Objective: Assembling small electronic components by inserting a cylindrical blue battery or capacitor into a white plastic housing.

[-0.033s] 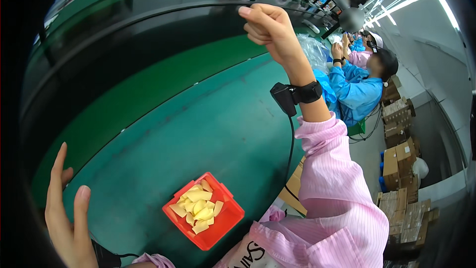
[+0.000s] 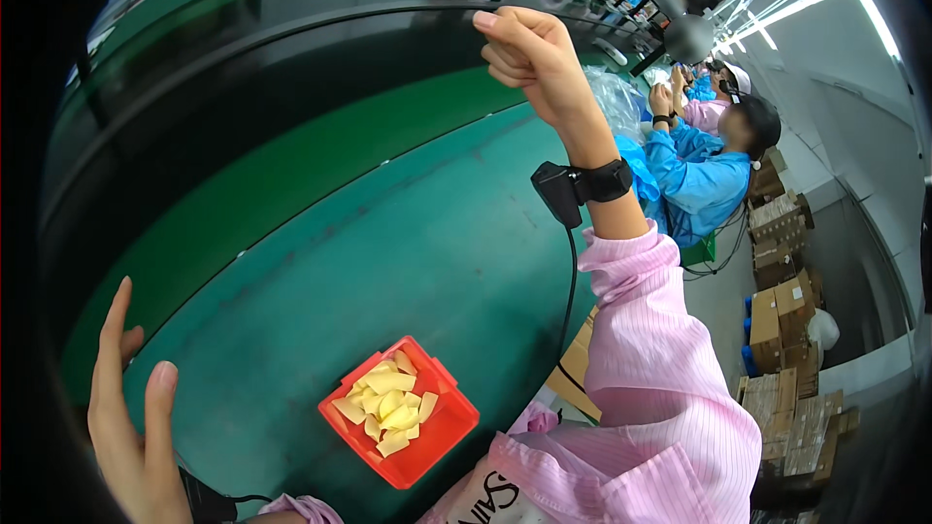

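My right hand (image 2: 532, 63) is raised over the far side of the bench, curled into a fist with the thumb against the index finger. Nothing shows in it. A black strap with a small black box (image 2: 558, 192) goes round that wrist, and a cable hangs from it. At the lower left, my left hand (image 2: 136, 417) is held up with thumb and fingers apart, empty. Between my arms, near the bench's front edge, stands a red plastic bin (image 2: 449, 427). Several pale yellow flat pieces (image 2: 390, 406) lie loose in it. Neither hand touches the bin.
The green work surface (image 2: 388, 262) borders a dark, raised strip (image 2: 291, 68) along its far side. To the right sits a co-worker in blue (image 2: 699, 180), beside clear and blue plastic bags (image 2: 614, 102). Cardboard boxes (image 2: 777, 315) are stacked on the floor at right.
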Demonstrator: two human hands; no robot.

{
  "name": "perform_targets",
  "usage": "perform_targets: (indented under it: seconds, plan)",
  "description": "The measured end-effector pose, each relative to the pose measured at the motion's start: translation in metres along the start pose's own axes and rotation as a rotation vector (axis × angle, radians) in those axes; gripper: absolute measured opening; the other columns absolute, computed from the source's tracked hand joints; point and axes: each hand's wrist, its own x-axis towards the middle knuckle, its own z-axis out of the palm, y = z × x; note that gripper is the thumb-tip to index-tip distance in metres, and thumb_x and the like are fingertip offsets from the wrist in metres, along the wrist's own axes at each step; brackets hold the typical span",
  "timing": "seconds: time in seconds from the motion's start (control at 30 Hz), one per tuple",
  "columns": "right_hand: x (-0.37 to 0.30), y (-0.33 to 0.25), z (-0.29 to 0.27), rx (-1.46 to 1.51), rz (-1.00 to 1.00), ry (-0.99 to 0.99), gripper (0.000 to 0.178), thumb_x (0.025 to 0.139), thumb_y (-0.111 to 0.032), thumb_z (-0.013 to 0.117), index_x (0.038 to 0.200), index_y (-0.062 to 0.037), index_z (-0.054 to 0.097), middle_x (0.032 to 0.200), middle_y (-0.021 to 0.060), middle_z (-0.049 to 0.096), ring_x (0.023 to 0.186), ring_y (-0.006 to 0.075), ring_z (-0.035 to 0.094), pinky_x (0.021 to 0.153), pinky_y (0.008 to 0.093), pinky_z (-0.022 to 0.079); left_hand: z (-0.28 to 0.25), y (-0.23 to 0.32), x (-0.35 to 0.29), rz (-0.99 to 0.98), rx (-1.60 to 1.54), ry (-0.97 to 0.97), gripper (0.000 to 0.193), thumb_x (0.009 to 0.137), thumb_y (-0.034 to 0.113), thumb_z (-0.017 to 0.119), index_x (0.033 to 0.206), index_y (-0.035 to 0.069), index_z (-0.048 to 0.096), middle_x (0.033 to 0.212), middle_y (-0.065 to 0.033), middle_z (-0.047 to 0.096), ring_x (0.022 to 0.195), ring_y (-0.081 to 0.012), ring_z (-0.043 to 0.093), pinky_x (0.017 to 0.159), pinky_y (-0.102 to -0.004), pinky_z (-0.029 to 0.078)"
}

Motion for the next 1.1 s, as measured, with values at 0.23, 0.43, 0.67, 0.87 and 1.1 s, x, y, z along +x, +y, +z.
perform_targets:
  seconds: [0.23,0.43,0.67,0.87,1.1]
  plan:
    - [-0.008,0.003,0.004,-0.128,0.002,0.01,0.048,0.09,-0.02,0.066,0.054,-0.0137,0.036,0.052,-0.0098,0.028,0.045,0.0007,0.022,0.044,0.0231,0.013,-0.074,0.026,0.043,-0.474,-0.896,-0.315,0.05,0.091,0.021,0.054,0.139,0.008,0.047,0.133,-0.0131,0.053,0.114,-0.0234,0.051,0.101,-0.0353,0.036]
    - [-0.003,0.009,0.008,-0.171,0.029,0.011,0.05,0.09,-0.024,0.066,0.053,-0.0139,0.035,0.05,-0.0094,0.028,0.046,0.0012,0.023,0.044,0.0236,0.015,-0.077,0.022,0.047,-0.349,-0.873,-0.306,0.047,0.094,0.021,0.053,0.137,0.005,0.047,0.122,-0.0214,0.058,0.11,-0.0309,0.058,0.096,-0.0382,0.042]
    - [-0.004,0.017,0.004,-0.123,0.059,0.009,0.048,0.091,-0.02,0.065,0.055,-0.0142,0.034,0.053,-0.0104,0.027,0.046,0.0006,0.02,0.044,0.0234,0.013,-0.053,0.015,0.037,-0.379,-0.934,-0.305,0.055,0.087,0.01,0.05,0.14,0.003,0.043,0.132,-0.0189,0.054,0.112,-0.0319,0.054,0.102,-0.0425,0.038]
    - [0.008,0.031,0.011,-0.055,0.07,-0.004,0.049,0.09,-0.021,0.066,0.054,-0.0149,0.033,0.051,-0.0095,0.026,0.046,0.0019,0.02,0.044,0.024,0.014,-0.055,0.018,0.039,-0.396,-0.918,-0.276,0.052,0.088,0.012,0.052,0.138,0.002,0.045,0.128,-0.0194,0.056,0.109,-0.0308,0.056,0.101,-0.041,0.039]
    - [0.035,0.046,-0.015,0.952,0.018,0.054,0.046,0.094,-0.02,0.054,0.054,-0.0159,0.032,0.048,-0.0056,0.02,0.04,0.0067,0.021,0.037,0.0233,0.016,-0.072,0.031,0.047,-0.432,-0.92,-0.317,0.051,0.091,0.02,0.055,0.14,0.008,0.046,0.13,-0.0144,0.055,0.113,-0.0249,0.052,0.1,-0.0361,0.037]
